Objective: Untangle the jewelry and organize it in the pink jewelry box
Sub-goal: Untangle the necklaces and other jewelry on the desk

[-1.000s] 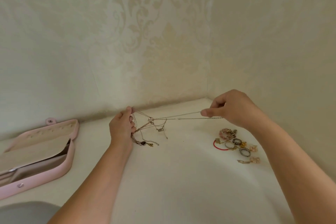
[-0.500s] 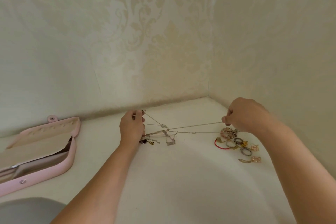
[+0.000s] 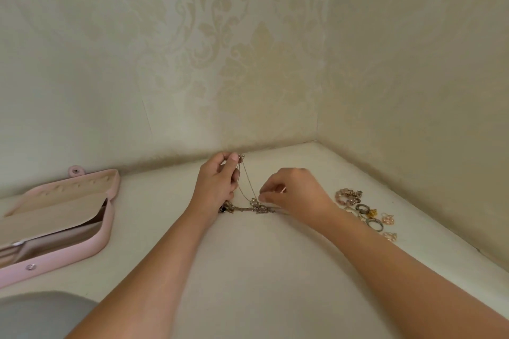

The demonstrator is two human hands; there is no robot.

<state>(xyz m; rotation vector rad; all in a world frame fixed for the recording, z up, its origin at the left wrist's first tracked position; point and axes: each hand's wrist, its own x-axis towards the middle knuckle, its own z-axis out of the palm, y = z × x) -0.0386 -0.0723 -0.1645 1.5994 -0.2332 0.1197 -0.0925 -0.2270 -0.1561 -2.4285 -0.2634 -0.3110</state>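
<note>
The left forearm (image 3: pixel 154 270) and right forearm (image 3: pixel 413 270) are bare. A patch of grey cloth (image 3: pixel 41 314), perhaps clothing, shows just below the pink jewelry box (image 3: pixel 68 254).

pink box (image 3: pixel 108 224) left, rings (image 3: pixel 367 213) right — walls (image 3: pixel 248 77) close

tangled chains (image 3: pixel 248 208): heaped, strands raised | pink jewelry box (image 3: pixel 68 256): open, far left

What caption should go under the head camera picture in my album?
Left hand and right hand pinch tangled necklace chains, pink jewelry box open nearby.
</note>
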